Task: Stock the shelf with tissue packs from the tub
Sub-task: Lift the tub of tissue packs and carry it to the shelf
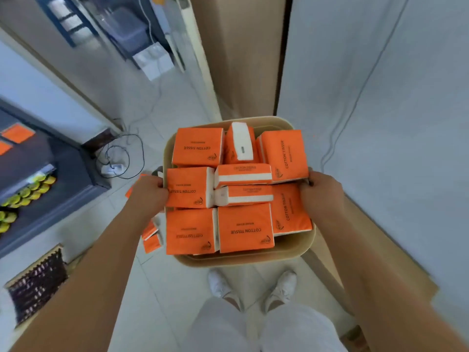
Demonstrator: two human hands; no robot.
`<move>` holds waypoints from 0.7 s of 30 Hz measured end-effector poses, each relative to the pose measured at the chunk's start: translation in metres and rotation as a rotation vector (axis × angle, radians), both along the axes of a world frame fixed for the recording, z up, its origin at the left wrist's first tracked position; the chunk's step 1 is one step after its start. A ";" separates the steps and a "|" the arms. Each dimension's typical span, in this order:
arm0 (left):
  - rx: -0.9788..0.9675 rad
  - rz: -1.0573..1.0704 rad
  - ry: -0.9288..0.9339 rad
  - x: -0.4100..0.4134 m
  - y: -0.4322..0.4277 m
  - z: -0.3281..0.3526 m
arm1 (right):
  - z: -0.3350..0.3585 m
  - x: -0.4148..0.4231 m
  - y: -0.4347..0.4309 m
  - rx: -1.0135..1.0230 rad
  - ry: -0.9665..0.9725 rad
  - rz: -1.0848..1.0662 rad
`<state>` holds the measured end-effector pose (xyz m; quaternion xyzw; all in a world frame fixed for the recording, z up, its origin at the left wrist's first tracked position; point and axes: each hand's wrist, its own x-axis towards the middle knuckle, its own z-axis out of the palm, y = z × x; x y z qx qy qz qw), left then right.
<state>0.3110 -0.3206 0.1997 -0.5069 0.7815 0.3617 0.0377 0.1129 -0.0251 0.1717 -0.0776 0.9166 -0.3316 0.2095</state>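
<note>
A beige tub (pixel 291 252) is carried in front of me above the floor, heaped with several orange tissue packs (pixel 245 228) printed "COTTON TISSUE". My left hand (pixel 147 193) grips the tub's left rim and my right hand (pixel 322 190) grips its right rim. A dark grey shelf (pixel 63 158) stands at the left, with two orange packs (pixel 17 133) lying on its upper level. More orange packs (pixel 151 236) show below the tub, by my left wrist; what they rest on is hidden.
Yellow items (pixel 28 191) fill a lower level of the shelf. A coiled black cable with a white plug (pixel 116 158) lies on the tiled floor beside it. A brown door (pixel 241 54) and a pale wall (pixel 380 123) stand ahead. A crate of dark goods (pixel 38 283) sits at lower left.
</note>
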 end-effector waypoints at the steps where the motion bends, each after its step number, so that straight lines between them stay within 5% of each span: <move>1: 0.003 0.069 0.005 0.024 -0.013 0.004 | 0.004 0.008 -0.022 0.002 0.011 0.055; 8: 0.014 0.432 0.021 0.195 -0.097 0.021 | 0.018 0.090 -0.191 -0.021 0.064 0.446; 21: 0.024 0.930 -0.014 0.432 -0.203 -0.005 | -0.016 0.266 -0.438 -0.065 -0.024 0.859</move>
